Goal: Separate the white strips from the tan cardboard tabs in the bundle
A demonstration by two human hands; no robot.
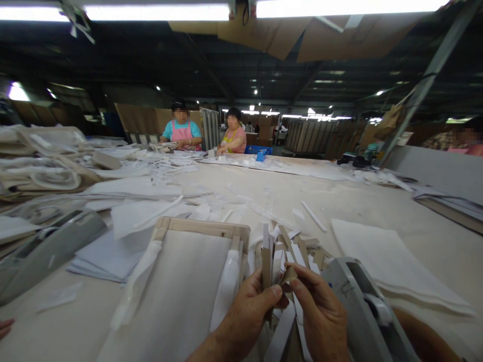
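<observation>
My left hand (247, 309) is closed around a few cardboard strips (266, 261) that stand upright, grey-brown on one face and white on the other. My right hand (320, 311) pinches a bent brown cardboard strip (289, 276) between thumb and fingers, close against the left thumb. Below and behind both hands lies a loose heap of similar strips (281, 329). Left of them is a tan-framed piece (204, 226) with a white sheet over it and white plastic wrap (228, 281) along its side. A grey tape dispenser (347, 289) stands just right of my right hand.
A second grey tape dispenser (56, 251) and white sheets (109, 256) lie on the left. White foam sheets (400, 261) are at right. Wrapped pieces (41, 166) pile up far left. Two people work across the table. Another person's fingers (5, 327) show at the left edge.
</observation>
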